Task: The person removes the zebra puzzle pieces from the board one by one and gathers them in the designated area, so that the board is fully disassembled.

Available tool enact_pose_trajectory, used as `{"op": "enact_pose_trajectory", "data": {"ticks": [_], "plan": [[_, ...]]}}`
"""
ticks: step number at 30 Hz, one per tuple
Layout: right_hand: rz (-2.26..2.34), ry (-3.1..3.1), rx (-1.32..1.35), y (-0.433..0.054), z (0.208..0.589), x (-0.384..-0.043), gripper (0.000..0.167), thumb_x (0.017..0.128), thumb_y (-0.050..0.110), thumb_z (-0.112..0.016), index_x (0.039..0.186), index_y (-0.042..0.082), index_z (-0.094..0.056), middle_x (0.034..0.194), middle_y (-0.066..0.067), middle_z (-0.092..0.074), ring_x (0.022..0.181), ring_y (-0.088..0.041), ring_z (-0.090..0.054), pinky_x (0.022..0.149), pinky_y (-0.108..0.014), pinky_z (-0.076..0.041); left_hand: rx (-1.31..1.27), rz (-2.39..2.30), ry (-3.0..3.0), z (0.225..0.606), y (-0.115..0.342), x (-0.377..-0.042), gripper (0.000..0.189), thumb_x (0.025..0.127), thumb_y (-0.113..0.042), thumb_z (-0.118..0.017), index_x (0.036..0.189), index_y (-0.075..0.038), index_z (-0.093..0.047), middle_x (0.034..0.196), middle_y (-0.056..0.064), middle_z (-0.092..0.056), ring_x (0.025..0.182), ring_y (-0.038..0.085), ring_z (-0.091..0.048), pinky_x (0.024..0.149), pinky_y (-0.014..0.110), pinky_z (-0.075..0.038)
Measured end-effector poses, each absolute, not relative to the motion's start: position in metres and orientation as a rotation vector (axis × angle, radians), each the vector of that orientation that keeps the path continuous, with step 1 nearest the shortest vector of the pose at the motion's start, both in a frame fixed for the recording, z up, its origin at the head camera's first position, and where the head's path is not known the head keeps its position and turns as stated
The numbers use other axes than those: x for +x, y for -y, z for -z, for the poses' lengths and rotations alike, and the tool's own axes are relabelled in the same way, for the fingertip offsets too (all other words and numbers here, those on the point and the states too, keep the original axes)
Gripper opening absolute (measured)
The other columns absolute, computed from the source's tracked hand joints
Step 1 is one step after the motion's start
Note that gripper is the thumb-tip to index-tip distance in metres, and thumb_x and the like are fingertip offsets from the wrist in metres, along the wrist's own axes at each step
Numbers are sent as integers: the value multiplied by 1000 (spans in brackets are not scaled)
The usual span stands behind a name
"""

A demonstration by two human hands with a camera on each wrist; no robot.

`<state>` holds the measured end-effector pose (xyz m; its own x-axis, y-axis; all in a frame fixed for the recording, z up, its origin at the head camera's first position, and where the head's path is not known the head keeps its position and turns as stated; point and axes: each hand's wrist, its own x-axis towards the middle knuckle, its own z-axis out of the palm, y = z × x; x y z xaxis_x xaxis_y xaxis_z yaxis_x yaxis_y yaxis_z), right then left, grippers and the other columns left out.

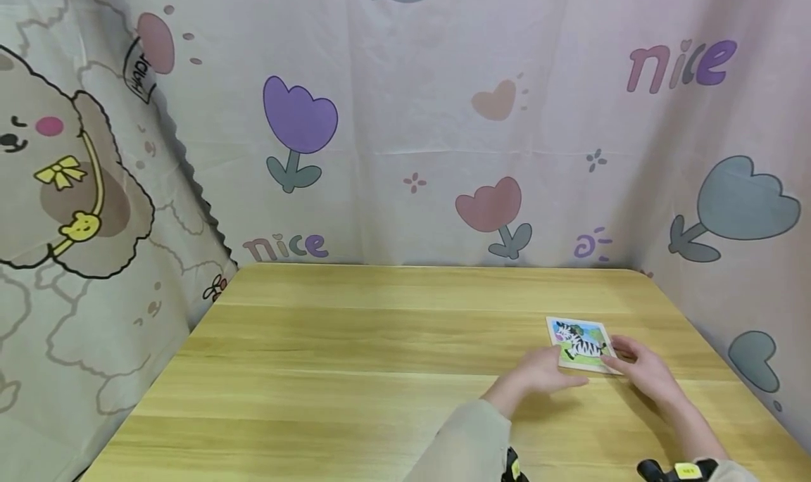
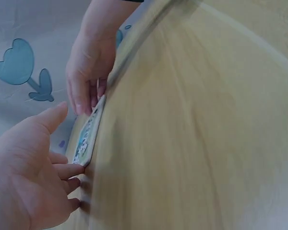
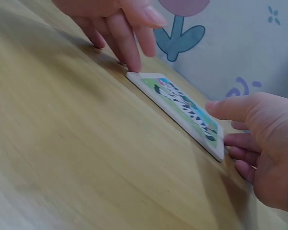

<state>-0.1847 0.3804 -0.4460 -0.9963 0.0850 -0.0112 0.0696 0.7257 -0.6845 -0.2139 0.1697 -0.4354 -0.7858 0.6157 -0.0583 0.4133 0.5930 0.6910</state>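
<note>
A small square zebra picture board [image 1: 579, 345] with a white border lies at the right part of the wooden table. My left hand [image 1: 543, 371] is at its left side; in the left wrist view a fingertip touches the board's edge while the thumb stands free. On the opposite side, my right hand [image 1: 646, 373] holds the board's right end, the thumb over it and the fingers by its edge. The right wrist view shows the zebra picture board [image 3: 187, 110] between both hands, face up. Its underside is hidden.
The wooden table [image 1: 317, 369] reaches back to a printed curtain [image 1: 405, 116], which also hangs along the left and right sides. Black wrist straps [image 1: 678, 471] show at the bottom of the head view.
</note>
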Motion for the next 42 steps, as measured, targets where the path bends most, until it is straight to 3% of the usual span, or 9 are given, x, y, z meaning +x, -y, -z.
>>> {"op": "enact_pose_trajectory", "data": {"ticks": [4, 11, 17, 21, 29, 35, 42], "plan": [[-1170, 2900, -79, -372, 446, -188, 72, 91, 33, -58, 134, -17, -30, 130, -37, -39, 114, -49, -42, 89, -57, -36, 882, -1143, -2398, 437, -155, -221, 44, 88, -34, -61, 128, -16, -55, 122, -2, -59, 97, 7, -56, 78, 21, -46], [-1178, 2881, 0, -351, 453, -197, 67, 89, 27, -62, 131, -17, -36, 125, -34, -47, 109, -43, -50, 85, -44, -42, 927, -1253, -2211, 439, -122, -228, 41, 94, -28, -54, 132, -13, -51, 132, 2, -52, 118, 13, -49, 95, 27, -41], [-1209, 2845, 73, -329, 456, -203, 62, 87, 23, -64, 129, -16, -40, 123, -32, -50, 109, -42, -52, 85, -37, -45, 909, -1228, -2175, 441, -96, -232, 42, 95, -28, -52, 134, -12, -49, 135, 5, -49, 121, 16, -46, 99, 29, -39], [-1247, 2829, 121, -314, 459, -207, 59, 87, 20, -65, 128, -16, -41, 121, -31, -52, 108, -40, -53, 85, -36, -47, 911, -1204, -2150, 439, -77, -233, 43, 95, -27, -52, 134, -10, -47, 136, 7, -48, 123, 19, -45, 101, 31, -38], [-1361, 2789, 169, -280, 460, -212, 56, 85, 16, -66, 127, -14, -44, 120, -29, -54, 110, -40, -53, 92, -48, -44, 1002, -1190, -2130, 437, -39, -235, 45, 97, -24, -49, 137, -5, -42, 140, 12, -42, 128, 24, -40, 104, 32, -33], [-1413, 2759, 201, -253, 460, -215, 53, 84, 15, -67, 126, -11, -47, 121, -27, -54, 110, -39, -52, 93, -48, -43, 1032, -1186, -2135, 437, -7, -233, 48, 98, -24, -44, 141, -5, -35, 146, 16, -32, 133, 29, -31, 108, 38, -28], [-1378, 2731, 254, -222, 459, -214, 48, 81, 12, -70, 122, -8, -54, 113, -19, -60, 103, -32, -56, 90, -46, -45, 866, -1128, -2244, 429, 29, -220, 57, 96, -33, -47, 144, -6, -31, 147, 14, -31, 135, 29, -27, 109, 45, -25]]}}
